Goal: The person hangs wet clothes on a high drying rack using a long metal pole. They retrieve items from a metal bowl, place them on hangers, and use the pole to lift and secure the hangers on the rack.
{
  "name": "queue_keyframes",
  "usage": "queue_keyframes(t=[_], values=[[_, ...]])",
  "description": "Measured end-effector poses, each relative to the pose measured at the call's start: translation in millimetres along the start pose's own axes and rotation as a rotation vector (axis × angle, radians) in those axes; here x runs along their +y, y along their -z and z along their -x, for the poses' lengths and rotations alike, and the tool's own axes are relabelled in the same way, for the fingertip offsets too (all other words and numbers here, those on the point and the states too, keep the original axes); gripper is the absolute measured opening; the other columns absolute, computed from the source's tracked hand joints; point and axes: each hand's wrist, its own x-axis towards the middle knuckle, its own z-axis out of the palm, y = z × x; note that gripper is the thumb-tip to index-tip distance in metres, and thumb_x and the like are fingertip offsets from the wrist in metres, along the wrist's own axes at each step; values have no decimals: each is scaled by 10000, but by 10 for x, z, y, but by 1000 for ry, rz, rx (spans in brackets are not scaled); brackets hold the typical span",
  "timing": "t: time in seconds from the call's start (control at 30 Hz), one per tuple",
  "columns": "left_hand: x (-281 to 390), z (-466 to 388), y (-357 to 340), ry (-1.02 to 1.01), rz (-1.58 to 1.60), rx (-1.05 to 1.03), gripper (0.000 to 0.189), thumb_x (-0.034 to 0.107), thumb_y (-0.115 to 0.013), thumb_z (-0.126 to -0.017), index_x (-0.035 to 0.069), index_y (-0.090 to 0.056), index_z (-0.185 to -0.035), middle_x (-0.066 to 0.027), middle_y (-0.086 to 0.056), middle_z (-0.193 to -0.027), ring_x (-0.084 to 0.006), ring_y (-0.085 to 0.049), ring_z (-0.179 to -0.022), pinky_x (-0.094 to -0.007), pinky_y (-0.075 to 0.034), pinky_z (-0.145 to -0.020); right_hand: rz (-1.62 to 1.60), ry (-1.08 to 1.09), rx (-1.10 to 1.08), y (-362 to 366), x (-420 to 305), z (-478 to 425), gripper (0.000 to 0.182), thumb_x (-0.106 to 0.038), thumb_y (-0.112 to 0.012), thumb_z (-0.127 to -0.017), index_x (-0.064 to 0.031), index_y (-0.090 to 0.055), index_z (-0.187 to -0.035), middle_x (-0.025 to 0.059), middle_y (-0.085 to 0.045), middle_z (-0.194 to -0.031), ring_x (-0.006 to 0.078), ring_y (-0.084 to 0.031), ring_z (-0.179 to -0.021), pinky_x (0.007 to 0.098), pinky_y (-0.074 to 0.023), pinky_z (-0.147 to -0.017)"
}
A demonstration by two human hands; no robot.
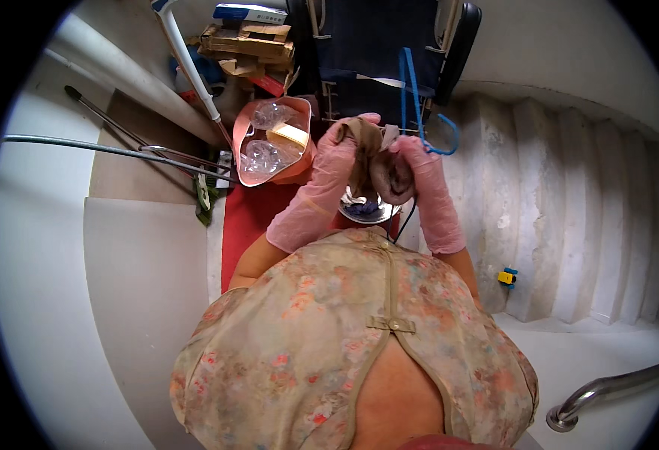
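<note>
Both my hands wear long pink gloves and are raised close together in front of my chest. Pinched in my left hand [338, 146] is the upper part of a brown cloth [363, 152], which hangs down in folds. My right hand [419, 154] grips a curled, greyish-brown fabric piece [394, 177]; whether it joins the brown cloth cannot be told. A blue clothes hanger [411, 76] stands up beside my right hand, its hook bent out to the right; the fingers hide where it is held. Below the fabric, a shiny metal basin [383, 216] contains dark blue cloth [361, 209].
A pink bin [273, 181] with clear plastic containers stands on the left. Behind it are stacked cardboard [250, 42] and a white pole [186, 62]. A dark folding chair [374, 39] is ahead. Stairs [532, 214] with a small toy [507, 278] run along the right, near a metal handrail [605, 394].
</note>
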Motion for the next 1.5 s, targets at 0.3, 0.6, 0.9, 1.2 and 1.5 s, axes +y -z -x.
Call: queue_keyframes(t=[0.3,0.6,0.9,1.2,1.5], values=[[331,2,-24,229,-62,207,249,197,-472,-913,-27,-564,-971,-111,-619,-897,-146,-526,-563,-302,-485,-559,-613,-113,-33,475,-224,-145,335,-451,-489,-892,-132,-526,-796,-24,-353,-468,109,-345,-403,247,-283,-393],[267,-2,176,307,-386,163,253,122,-446,-908,70,-566,-1124,-29,-589,-685,-41,-375,-455,-178,-289,-426,-823,96,115,853,-624,-174,240,-366,-533,-883,-134,-560,-826,-53,-372,-546,91,-347,-493,235,-328,-485],[-348,-94,839,450,-286,73,174,25,-436,-778,-50,-589,-748,-112,-594,-736,-152,-533,-653,-243,-449,-607,-676,218,-117,1019,-1011,-342,217,-299,-541,-871,-90,-587,-833,-40,-381,-546,101,-351,-505,239,-326,-488],[-350,-71,460,601,-698,-22,365,312,-593,-817,49,-606,-564,-27,-584,-578,-111,-492,-510,-228,-378,-495,-126,323,565,661,-1450,-435,311,-287,-507,-892,9,-600,-916,-18,-408,-584,115,-404,-527,264,-400,-553],[-633,-97,329,662,-513,-301,530,46,-612,-769,77,-474,-1280,11,-642,-894,-30,-504,-697,-179,-399,-616,-350,360,-135,719,-1682,-367,375,-332,-416,-908,-109,-484,-614,22,-385,-483,153,-345,-458,295,-297,-462]])
